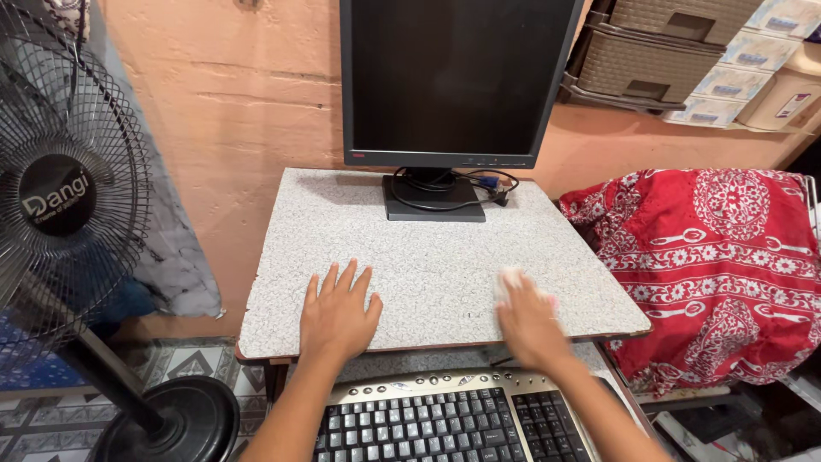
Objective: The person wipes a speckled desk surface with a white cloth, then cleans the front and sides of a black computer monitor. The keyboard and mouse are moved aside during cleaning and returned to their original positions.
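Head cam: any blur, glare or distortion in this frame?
Head view: the right hand and the pale cloth under it are motion-blurred; the left hand, flat on the speckled desk top, is sharp; the dark monitor shows no glare; the standing fan bows from wide-angle distortion.

A home computer corner (rough walls): monitor [451, 81], keyboard [445, 423], fan [64, 197].

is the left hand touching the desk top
Touching. The head view shows the left hand lying flat, palm down with fingers spread, on the speckled desk top, no gap visible beneath it.
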